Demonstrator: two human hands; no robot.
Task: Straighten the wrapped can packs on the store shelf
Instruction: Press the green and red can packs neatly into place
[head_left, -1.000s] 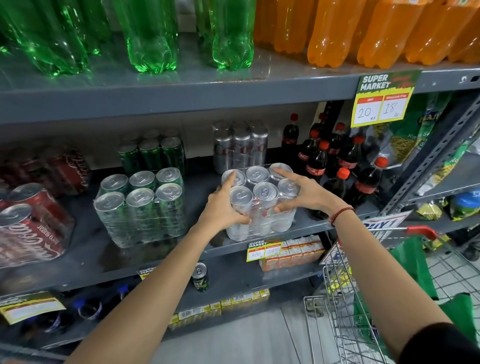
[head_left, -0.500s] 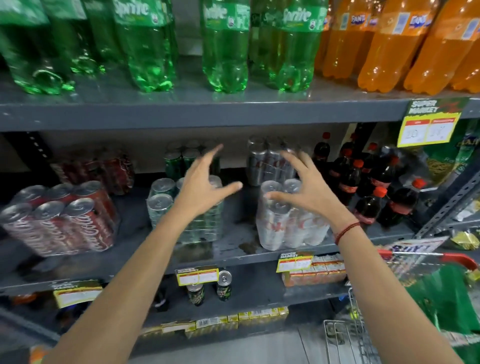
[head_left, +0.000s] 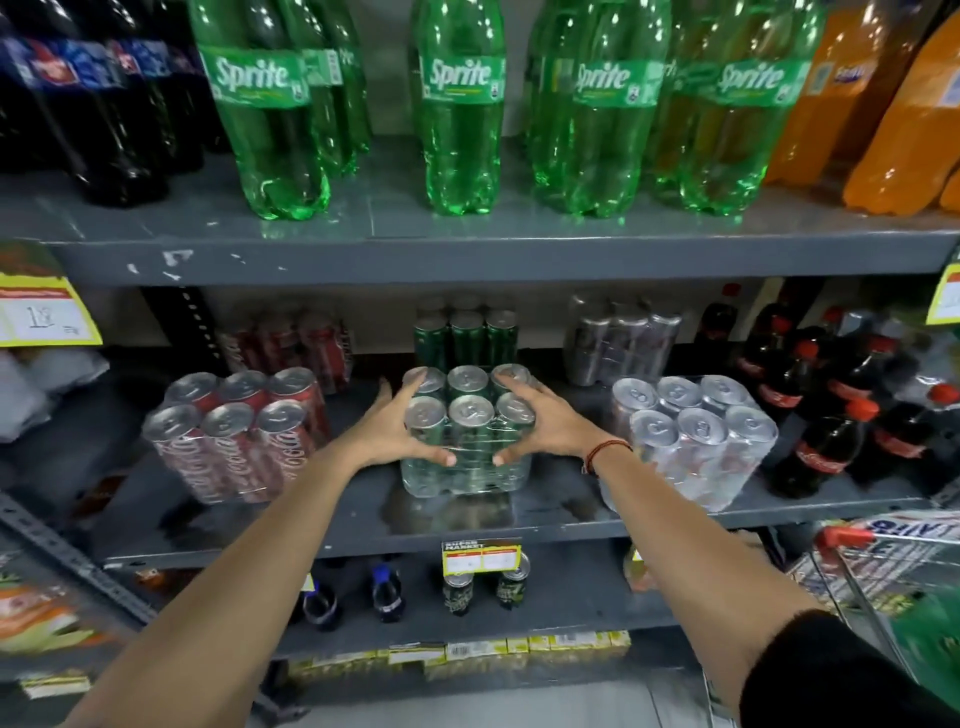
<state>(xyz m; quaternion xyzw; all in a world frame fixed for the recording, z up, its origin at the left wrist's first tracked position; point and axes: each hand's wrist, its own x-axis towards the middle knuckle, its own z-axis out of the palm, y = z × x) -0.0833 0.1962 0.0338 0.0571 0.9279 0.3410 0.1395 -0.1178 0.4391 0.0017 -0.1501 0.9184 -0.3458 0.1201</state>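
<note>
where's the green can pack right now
In the head view the green can pack sits mid-shelf between the red can pack and the silver can pack, with the left hand and right hand on its sides.

green cans (head_left: 467, 441) with silver tops mid-shelf, red cans (head_left: 236, 447) toward its left edge, silver cans (head_left: 691, 447) toward its right, on a grey shelf (head_left: 545, 514).
</note>
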